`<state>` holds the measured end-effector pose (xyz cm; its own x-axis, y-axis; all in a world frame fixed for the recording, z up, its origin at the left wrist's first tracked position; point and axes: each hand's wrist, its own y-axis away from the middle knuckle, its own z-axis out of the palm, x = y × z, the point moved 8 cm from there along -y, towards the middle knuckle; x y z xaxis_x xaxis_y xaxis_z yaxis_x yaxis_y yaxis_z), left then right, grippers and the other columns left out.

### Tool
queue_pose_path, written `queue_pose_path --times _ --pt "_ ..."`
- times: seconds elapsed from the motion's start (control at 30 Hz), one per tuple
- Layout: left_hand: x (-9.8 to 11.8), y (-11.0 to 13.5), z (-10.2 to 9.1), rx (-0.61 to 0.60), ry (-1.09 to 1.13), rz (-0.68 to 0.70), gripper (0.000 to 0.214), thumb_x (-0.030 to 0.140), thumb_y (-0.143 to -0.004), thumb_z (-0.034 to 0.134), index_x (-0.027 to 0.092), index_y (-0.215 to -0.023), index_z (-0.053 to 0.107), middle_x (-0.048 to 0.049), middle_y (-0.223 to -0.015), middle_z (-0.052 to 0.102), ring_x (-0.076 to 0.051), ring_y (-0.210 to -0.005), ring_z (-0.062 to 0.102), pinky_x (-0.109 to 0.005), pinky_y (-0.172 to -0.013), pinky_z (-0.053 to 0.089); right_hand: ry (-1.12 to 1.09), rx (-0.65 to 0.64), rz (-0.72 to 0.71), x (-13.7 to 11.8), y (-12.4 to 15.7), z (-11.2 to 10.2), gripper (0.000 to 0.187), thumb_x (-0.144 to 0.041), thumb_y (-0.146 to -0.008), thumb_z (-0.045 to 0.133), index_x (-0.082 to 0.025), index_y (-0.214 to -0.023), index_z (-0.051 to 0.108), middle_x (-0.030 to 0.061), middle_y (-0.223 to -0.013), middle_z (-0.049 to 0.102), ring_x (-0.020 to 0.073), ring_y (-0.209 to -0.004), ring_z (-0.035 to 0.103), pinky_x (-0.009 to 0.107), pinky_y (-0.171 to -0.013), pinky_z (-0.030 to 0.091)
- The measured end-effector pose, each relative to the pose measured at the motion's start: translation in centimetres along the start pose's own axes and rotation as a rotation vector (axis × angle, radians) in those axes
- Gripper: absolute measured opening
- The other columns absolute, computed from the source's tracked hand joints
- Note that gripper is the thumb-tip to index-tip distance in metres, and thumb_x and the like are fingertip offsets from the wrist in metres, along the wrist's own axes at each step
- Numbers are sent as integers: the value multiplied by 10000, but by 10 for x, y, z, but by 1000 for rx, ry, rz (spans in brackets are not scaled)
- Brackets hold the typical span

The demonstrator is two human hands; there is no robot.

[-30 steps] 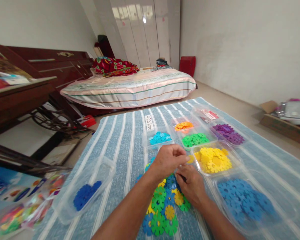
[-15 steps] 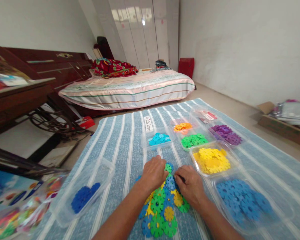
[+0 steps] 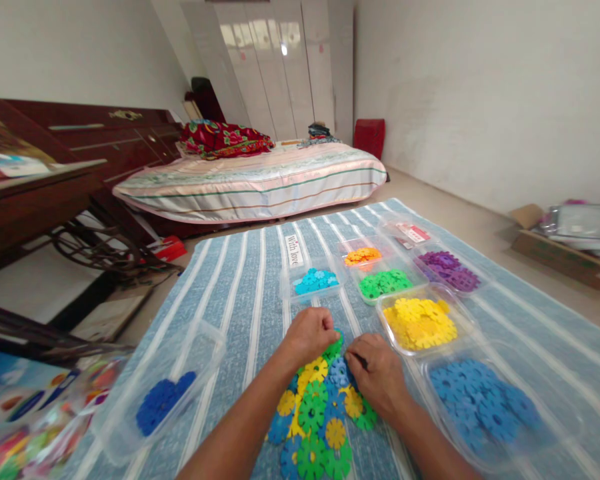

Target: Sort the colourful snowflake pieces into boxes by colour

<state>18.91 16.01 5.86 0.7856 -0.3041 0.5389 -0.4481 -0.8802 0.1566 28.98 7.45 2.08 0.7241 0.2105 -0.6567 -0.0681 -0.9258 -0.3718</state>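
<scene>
In the middle foreground, a joined cluster of flat notched plastic discs in green, yellow and blue [image 3: 313, 407] lies on the striped cloth. My left hand [image 3: 307, 339] is closed at its far end, pinching a green notched disc [image 3: 334, 347] that looks tilted. My right hand [image 3: 379, 370] is closed at the cluster's right side, its fingertips at the edge of a blue notched disc [image 3: 339, 371]. A darker blue piece is partly hidden beneath those fingers. Nearest to my right hand stands a clear tub of yellow discs [image 3: 420, 323].
Clear tubs hold blue discs [image 3: 483, 403], green discs [image 3: 384, 283], orange discs [image 3: 363, 257], purple discs [image 3: 449, 270] and light-blue discs [image 3: 315, 281]. At left sits a tub with dark-blue discs [image 3: 164, 402]. Beyond the cloth [image 3: 230, 267] stands a bed [image 3: 260, 183].
My left hand has shifted slightly up and away from the cluster, uncovering more yellow and blue discs. The green disc at its fingertips now looks more tilted. My right hand stays at the right side.
</scene>
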Motion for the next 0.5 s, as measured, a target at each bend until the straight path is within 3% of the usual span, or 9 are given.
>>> queue_pose_path --times 0.1,0.23,0.37,0.5 --pt "24 -17 -9 77 219 18 109 228 -649 591 155 -578 551 39 -506 526 -103 -538 528 -191 -492 358 0 0 -15 -1 0 -1 168 -167 -811 505 -205 -693 619 5 -703 588 147 -740 497 258 -690 344" --pt "53 -38 -22 187 490 39 149 220 -695 559 141 -812 608 8 -627 615 -113 -587 593 -195 -525 426 -8 0 -14 -2 0 -2 175 -177 -814 499 -206 -689 618 4 -704 590 145 -734 498 254 -679 344" --pt "53 -37 -33 222 257 97 144 225 -699 550 148 -783 638 -5 -656 635 -131 -640 602 -215 -583 439 -19 -2 6 -1 1 -3 175 -182 -817 498 -208 -693 619 9 -721 595 152 -749 498 259 -688 347" --pt "27 -18 -20 43 -165 101 130 216 -706 530 175 -717 653 -5 -666 638 -149 -685 598 -228 -617 421 -11 -12 -2 -1 0 -1 165 -184 -818 503 -208 -708 624 12 -728 597 157 -763 500 263 -699 351"
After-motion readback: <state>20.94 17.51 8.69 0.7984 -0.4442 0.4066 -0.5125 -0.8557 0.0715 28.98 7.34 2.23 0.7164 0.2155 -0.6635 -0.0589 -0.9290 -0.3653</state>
